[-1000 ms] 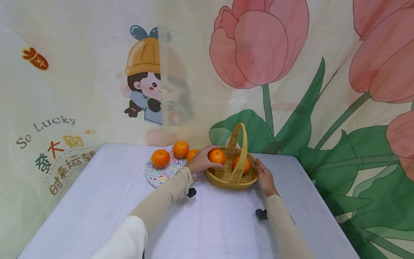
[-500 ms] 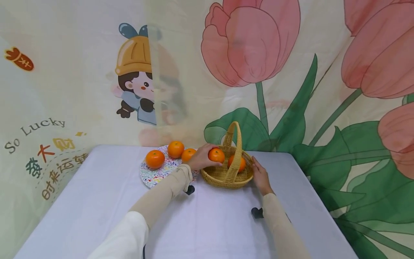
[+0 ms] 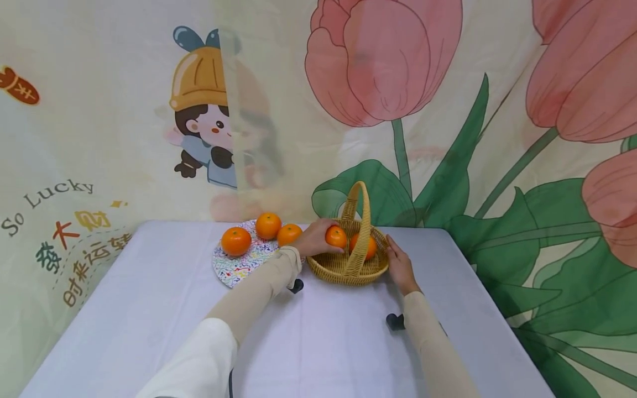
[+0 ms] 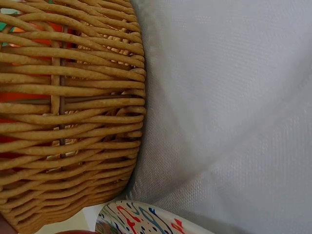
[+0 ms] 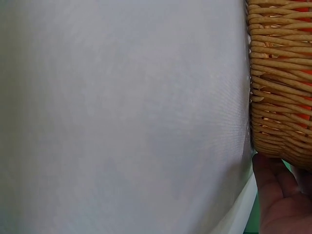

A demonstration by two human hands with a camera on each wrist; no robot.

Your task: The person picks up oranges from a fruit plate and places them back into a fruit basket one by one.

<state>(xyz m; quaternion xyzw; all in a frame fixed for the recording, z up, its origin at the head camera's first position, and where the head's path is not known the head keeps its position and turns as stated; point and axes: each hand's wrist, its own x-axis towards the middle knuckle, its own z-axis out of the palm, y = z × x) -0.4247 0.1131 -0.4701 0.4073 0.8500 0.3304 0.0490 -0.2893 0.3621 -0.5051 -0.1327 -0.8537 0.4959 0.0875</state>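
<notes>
In the head view my left hand (image 3: 316, 237) grips an orange (image 3: 335, 237) inside the left part of a wicker basket (image 3: 343, 276). A second orange (image 3: 369, 247) lies in the basket's right part, partly behind the arched handle (image 3: 365, 221). The fingers of my right hand (image 3: 401, 267) rest, fairly straight, against the basket's right side. The right wrist view shows that hand (image 5: 282, 197) touching the woven wall (image 5: 280, 87). Only the basket's wall (image 4: 73, 107) fills the left wrist view's near side; the held orange is mostly hidden there.
A round plate with a colourful speckled pattern (image 3: 234, 270) stands left of the basket. It bears a left orange (image 3: 236, 241), a back orange (image 3: 268, 226) and one near my hand (image 3: 290, 235). A white cloth (image 3: 343, 342) covers the table; a printed curtain (image 3: 278, 110) hangs behind.
The left hand has carried its orange rightward within the basket, closer to the second orange. My right hand keeps its place at the basket's side. The head view has shifted slightly.
</notes>
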